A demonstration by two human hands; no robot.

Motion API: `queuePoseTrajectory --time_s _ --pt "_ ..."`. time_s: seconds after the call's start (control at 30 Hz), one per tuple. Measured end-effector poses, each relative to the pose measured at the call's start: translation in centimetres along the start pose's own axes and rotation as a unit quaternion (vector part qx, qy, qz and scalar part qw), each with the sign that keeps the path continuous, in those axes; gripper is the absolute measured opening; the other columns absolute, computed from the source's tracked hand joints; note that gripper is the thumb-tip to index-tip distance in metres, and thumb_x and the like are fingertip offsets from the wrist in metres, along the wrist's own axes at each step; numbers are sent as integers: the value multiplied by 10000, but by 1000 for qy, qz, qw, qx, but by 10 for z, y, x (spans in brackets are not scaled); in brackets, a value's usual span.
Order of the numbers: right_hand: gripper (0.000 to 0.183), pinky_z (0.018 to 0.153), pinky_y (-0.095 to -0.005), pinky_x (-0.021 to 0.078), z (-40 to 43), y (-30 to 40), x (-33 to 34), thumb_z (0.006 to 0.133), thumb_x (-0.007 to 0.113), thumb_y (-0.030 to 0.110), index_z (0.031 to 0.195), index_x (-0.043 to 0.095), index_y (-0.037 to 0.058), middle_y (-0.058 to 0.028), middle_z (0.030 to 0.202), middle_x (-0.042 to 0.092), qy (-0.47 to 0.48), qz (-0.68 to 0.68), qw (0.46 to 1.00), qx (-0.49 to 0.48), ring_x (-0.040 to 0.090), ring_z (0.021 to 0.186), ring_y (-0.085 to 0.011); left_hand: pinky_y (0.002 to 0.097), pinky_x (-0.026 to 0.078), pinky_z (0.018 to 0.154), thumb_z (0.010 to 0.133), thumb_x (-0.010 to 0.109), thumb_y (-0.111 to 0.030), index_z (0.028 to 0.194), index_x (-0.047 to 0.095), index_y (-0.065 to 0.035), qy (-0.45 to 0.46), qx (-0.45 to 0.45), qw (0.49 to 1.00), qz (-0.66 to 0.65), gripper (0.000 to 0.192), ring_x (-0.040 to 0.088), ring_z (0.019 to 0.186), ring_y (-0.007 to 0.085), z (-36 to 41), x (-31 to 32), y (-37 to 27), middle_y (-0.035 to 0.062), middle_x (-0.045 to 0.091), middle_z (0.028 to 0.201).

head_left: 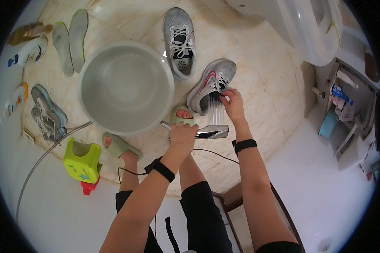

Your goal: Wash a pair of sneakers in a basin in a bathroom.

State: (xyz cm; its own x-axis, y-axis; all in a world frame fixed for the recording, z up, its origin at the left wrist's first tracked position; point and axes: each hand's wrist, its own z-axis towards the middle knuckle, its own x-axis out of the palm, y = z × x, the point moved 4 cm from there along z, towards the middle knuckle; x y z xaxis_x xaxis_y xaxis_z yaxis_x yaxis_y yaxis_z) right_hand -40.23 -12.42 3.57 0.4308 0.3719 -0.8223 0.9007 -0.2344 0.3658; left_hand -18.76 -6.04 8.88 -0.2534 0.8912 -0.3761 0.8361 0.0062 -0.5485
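My left hand (183, 134) is closed around the handle of a chrome hand shower (212, 132), whose head points away from me and sprays streams of water. The water falls at the opening of a grey and white sneaker (202, 90) with a red stripe. My right hand (233, 102) pinches the dark tongue of that sneaker between thumb and fingers. Another grey sneaker (180, 41) with white laces lies just beyond it. A large pale round basin (126, 88) stands left of both shoes. Two insoles (70, 44) lie past the basin at the upper left.
A green plastic stool (82, 161) and a metal hose (42, 158) are at the lower left, near a pair of grey shoes (47, 114). Bottles (31, 52) line the left wall. A white toilet (316, 38) is at the upper right, above a shelf unit (351, 95) with toiletries.
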Motion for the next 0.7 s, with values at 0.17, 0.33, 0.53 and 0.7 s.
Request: queuePoseTrajectory --time_s 0.17,0.33,0.53,0.7 --pt "145 835 -382 427 3 7 -7 708 706 136 831 655 79 -83 994 575 16 -39 999 -28 527 970 -291 443 350 868 846 506 -178 1011 586 -184 18 -36 997 62 184 541 990 203 8 13 -11 26 621 948" --pt "147 837 -384 435 -1 8 -6 701 706 120 824 654 58 -113 961 580 2 13 1000 12 530 959 -307 440 351 872 843 498 -150 1018 567 -175 7 -54 998 37 189 542 989 210 7 17 -6 28 617 957" --pt "153 833 -383 441 -4 3 0 724 690 122 853 663 44 -131 947 589 3 33 999 40 539 952 -318 419 350 855 835 494 -142 1008 562 -171 4 -27 999 26 188 543 979 215 8 15 -5 32 614 952" --pt "160 822 -386 451 -7 13 -5 760 659 131 890 670 39 -148 951 601 12 30 998 54 559 936 -321 410 339 858 848 481 -164 1017 559 -165 -43 -22 999 8 186 542 967 219 7 15 -4 32 612 952"
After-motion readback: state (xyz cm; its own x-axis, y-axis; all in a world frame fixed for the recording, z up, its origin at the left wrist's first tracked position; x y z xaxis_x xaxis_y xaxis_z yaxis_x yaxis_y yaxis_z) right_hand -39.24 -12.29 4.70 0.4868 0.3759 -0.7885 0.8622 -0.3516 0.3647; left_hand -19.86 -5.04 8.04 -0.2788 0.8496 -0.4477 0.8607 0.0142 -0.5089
